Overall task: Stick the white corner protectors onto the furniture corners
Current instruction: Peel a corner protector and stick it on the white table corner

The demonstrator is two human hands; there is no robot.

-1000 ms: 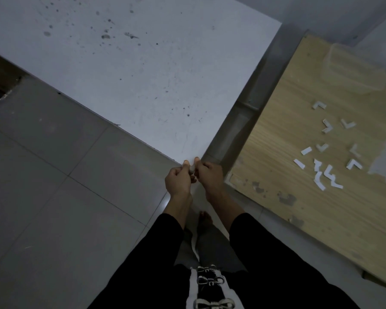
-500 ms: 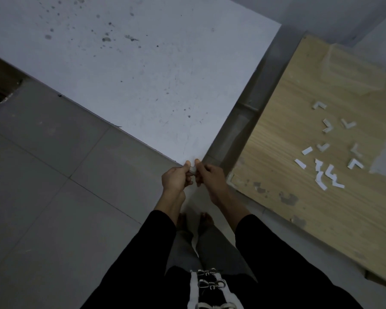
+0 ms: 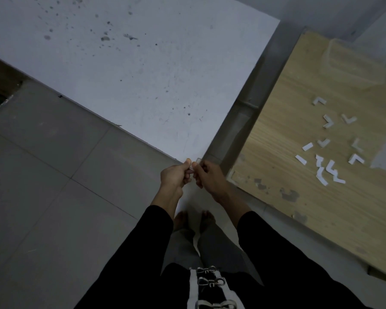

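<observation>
A white tabletop (image 3: 143, 74), speckled with dark marks, fills the upper part of the view, its near corner (image 3: 191, 156) pointing straight back at the person standing over a tiled floor (image 3: 54, 208). To the right, across a narrow gap, a wooden tabletop (image 3: 299, 208) carries the spare protectors (image 3: 330, 168), a loose scatter of L-shaped pieces and strips lying well apart from the work. At the corner, the left hand (image 3: 174, 175) and right hand (image 3: 208, 177) meet thumb to thumb, fingers curled, and together pinch a single small protector (image 3: 198, 160), of which only a pale edge shows above the right thumb. The corner's tip lies immediately ahead of the fingertips, touching or just beside them; the thumbs hide which. Both hands are equally near, one on each side of the tip, the left by the edge running away to the left and the right by the edge running up toward the gap. Seating the piece likely depends on keeping its open angle facing the corner, one arm along each edge, before pressing it home.
</observation>
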